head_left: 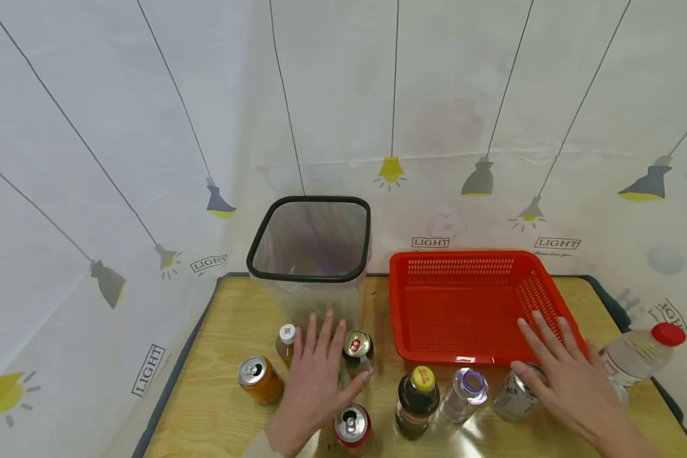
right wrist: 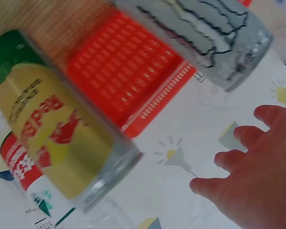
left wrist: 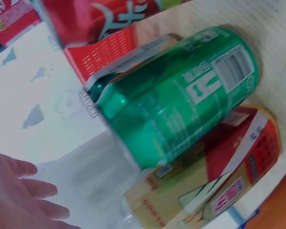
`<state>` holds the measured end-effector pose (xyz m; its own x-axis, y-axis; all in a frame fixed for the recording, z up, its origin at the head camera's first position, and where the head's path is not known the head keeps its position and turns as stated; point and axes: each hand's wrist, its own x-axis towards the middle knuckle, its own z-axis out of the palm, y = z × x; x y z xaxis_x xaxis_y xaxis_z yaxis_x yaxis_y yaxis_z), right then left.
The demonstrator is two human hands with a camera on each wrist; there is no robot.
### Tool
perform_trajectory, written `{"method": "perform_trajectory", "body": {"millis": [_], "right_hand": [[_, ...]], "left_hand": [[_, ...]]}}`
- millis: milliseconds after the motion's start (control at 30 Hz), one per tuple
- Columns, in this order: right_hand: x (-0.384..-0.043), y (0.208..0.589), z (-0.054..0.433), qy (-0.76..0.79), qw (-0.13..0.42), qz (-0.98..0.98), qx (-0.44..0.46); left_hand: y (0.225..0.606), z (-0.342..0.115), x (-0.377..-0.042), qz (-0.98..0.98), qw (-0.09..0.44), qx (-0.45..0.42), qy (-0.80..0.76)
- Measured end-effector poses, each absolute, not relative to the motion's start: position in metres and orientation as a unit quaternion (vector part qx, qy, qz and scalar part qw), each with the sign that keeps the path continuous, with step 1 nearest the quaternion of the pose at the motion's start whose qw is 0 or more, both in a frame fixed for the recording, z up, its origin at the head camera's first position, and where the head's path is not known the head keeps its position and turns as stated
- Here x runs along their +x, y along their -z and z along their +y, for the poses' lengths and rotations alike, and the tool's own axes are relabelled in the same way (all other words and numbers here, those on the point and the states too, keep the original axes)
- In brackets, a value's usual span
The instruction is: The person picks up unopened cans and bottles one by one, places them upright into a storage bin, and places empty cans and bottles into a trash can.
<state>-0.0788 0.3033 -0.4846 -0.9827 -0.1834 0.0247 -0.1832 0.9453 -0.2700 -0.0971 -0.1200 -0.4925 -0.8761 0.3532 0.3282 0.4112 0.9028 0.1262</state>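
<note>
My left hand point(head_left: 315, 381), fingers spread and straight, is over several drinks containers in the head view. Around it stand an orange can point(head_left: 268, 385), a small white-capped bottle point(head_left: 287, 340), a can with a gold top point(head_left: 357, 346) and a red can point(head_left: 352, 425). A green can point(left wrist: 181, 95) shows large in the left wrist view, mostly hidden by the hand from above. My right hand point(head_left: 572, 381), likewise spread, overlaps a silver can point(head_left: 513, 397) beside the red basket. The right wrist view shows a gold Red Bull can point(right wrist: 62, 119) close by. Neither hand grips anything.
A bin point(head_left: 309, 279) with a black rim stands at the back left. Right of it lies a red perforated basket point(head_left: 452, 318). In front are a dark yellow-capped bottle point(head_left: 416, 401) and a clear purple-capped bottle point(head_left: 464, 395). A red-capped bottle point(head_left: 641, 353) stands at the right.
</note>
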Motion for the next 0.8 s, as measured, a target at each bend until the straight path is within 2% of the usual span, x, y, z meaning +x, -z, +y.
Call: {"method": "perform_trajectory", "body": {"millis": [233,367,633,800], "right_hand": [[-0.076,0.476,0.290,0.197,-0.037,0.972,-0.120],[-0.076,0.472,0.282,0.227,-0.064,0.962,-0.139],[-0.079,0.472,0.272,0.238,-0.088,0.954,-0.157],[-0.078,0.472,0.266,0.225,-0.081,0.959,-0.154]], "left_hand": [[0.472,-0.134,-0.106,-0.918,0.286,-0.241,0.132],[0.457,-0.146,-0.118,-0.899,0.336,-0.232,0.157],[0.425,-0.172,-0.149,-0.901,0.350,-0.176,0.186],[0.412,-0.187,-0.171,-0.924,0.293,-0.119,0.217]]}}
